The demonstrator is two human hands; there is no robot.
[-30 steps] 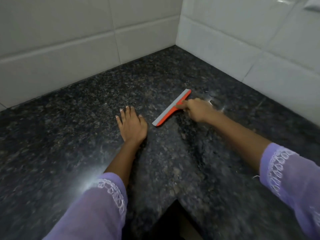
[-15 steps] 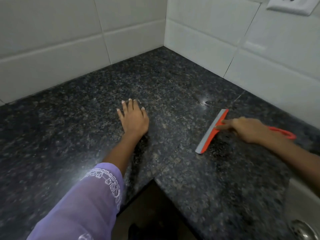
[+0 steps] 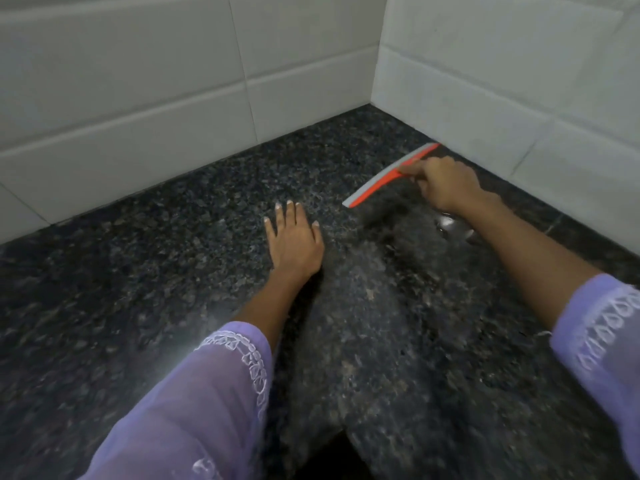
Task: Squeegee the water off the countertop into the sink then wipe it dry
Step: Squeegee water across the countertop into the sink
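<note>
We're mid-squeegee: right hand [image 3: 446,183] clamped on squeegee [image 3: 388,176] near back wall, left hand [image 3: 294,242] flat, fingers apart on counter [image 3: 138,289]; next we prob pull twd sink.

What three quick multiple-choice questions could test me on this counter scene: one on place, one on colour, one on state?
1. Where is the squeegee?
A. near the right wall
B. hanging on the left wall
C. at the counter's front edge

2. What colour are the sleeves?
A. green
B. lilac
C. black

3. What is the left hand doing?
A. gripping a cloth
B. lying flat on the counter
C. raised in the air

Answers: 1 A, its far end nearly reaches the right wall; 2 B, both cuffs are lilac with white trim; 3 B, its fingers are spread on the stone while the right hand holds the squeegee.
</note>
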